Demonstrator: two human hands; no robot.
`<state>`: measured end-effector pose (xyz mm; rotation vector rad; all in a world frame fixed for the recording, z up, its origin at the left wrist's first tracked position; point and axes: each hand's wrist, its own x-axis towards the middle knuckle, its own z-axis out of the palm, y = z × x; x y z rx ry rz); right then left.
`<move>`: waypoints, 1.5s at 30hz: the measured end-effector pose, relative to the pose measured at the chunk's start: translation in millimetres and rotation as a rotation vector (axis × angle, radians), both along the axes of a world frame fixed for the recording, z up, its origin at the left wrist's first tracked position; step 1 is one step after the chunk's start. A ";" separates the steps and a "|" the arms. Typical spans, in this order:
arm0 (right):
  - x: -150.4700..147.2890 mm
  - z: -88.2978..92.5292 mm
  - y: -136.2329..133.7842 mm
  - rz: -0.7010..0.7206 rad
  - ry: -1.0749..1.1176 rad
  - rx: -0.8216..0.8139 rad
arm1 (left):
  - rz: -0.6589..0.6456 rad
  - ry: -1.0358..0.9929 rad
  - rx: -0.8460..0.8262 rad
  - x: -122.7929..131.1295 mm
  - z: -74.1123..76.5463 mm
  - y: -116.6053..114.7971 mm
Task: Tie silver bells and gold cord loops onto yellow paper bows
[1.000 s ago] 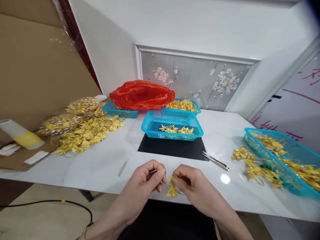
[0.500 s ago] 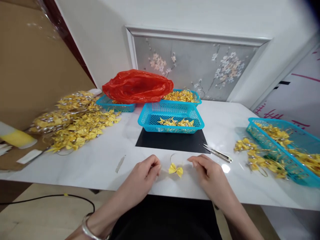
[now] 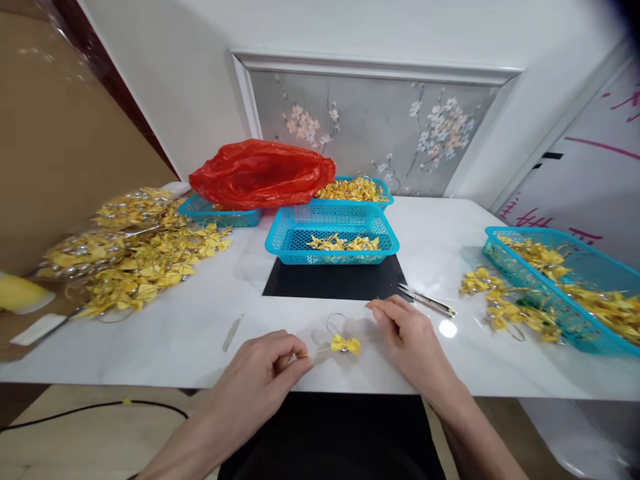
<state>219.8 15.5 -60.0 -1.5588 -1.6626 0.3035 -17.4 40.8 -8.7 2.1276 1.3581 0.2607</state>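
Observation:
A small yellow ribbon bow (image 3: 345, 344) with a thin wire loop lies on the white table (image 3: 200, 333) near its front edge. My left hand (image 3: 260, 377) is to the left of the bow, its fingers pinched on a thin strand that runs to the bow. My right hand (image 3: 407, 337) is to the right of the bow, fingertips pinched together and resting on the table. What the right fingers hold is too small to make out. Metal snips (image 3: 427, 301) lie just behind my right hand.
A blue basket (image 3: 285, 233) with a few bows stands on a black mat (image 3: 300, 287). Behind it are a red plastic bag (image 3: 255, 175) and two more baskets. A heap of yellow bows (image 3: 135, 257) lies left; another bow-filled blue basket (image 3: 590, 263) stands right.
One second ago both hands held the bow close together at the table edge. They have since drawn apart, and the bow now lies on the table between them.

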 end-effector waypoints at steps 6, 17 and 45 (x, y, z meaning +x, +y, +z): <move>-17.6 9.8 -8.6 0.115 -0.092 -0.145 | -0.049 0.015 0.170 -8.7 -3.1 0.6; -44.0 3.7 -14.9 0.049 -0.119 -0.127 | 0.046 -0.506 0.247 -0.5 1.9 -26.3; -73.2 22.6 -21.0 0.002 -0.072 0.162 | 0.290 -0.641 -0.234 0.6 -37.0 -28.6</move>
